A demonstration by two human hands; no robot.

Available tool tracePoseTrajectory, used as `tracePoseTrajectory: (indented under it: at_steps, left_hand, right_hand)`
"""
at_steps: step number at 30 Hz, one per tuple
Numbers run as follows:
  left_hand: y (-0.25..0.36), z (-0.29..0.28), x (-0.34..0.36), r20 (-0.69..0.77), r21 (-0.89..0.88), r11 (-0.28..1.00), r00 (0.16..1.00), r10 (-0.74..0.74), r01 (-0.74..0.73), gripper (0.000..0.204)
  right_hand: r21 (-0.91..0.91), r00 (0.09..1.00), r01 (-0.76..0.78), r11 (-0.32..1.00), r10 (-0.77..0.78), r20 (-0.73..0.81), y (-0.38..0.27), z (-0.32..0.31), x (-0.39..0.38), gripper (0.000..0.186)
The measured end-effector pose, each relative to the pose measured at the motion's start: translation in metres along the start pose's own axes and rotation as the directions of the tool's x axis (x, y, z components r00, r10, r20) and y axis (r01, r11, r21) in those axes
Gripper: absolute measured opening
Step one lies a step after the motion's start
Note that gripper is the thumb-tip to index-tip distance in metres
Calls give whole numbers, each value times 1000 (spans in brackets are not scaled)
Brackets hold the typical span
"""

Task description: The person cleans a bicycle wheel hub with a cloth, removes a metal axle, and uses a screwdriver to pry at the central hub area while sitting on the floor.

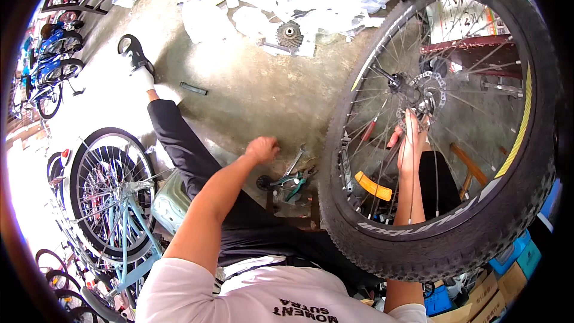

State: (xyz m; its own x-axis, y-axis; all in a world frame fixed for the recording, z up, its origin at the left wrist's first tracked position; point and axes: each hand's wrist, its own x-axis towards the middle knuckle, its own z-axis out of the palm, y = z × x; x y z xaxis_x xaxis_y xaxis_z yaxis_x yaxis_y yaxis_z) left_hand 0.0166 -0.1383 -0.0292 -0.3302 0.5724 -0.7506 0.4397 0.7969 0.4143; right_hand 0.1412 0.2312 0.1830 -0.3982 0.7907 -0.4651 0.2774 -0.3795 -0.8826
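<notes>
A large bicycle wheel (344,227) with a black knobby tyre fills the right side, tilted toward me. My right hand (410,143) reaches behind its spokes and grips at the hub, one finger extended beside the disc brake rotor (441,98). An axle end (382,75) sticks out of the hub. My left hand (263,150) is closed in a loose fist above the floor, apart from the wheel. Its palm is hidden, so I cannot tell whether anything is inside. Below it lie a wrench (295,160) and green-handled pliers (295,191).
A cassette sprocket (290,34) rests on white packaging at the back. A small dark bar (194,88) lies on the concrete floor near my left foot (136,55). A light-blue bicycle (122,221) stands at left. Cardboard boxes (513,282) and blue bins (509,252) sit at lower right.
</notes>
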Motion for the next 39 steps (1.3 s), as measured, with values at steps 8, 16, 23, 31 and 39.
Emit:
tracePoseTrajectory:
  at_steps: [8,16,23,31,39]
  left_hand:
    - [-81,-151,76,-432,218,963,900,-49,157,28]
    - [-61,-257,189,-676,-465,885,634,-376,30,62]
    - [-107,-268,164,-524,-490,819,649,-552,300,70]
    - [-84,-253,70,-586,-215,975,790,-181,63,50]
    - [-108,-244,205,-594,-309,907,687,-419,287,88]
  right_hand:
    - [-138,987,-57,989,35,-155,-4,-13,-8,48]
    - [-56,991,-2,998,-5,-133,-2,-19,-12,39]
    - [-89,995,-54,995,46,-86,-10,15,-13,34]
    - [-117,997,-6,993,-3,-83,-9,2,-8,35]
    - [-65,999,3,998,-6,-39,0,1,-4,34]
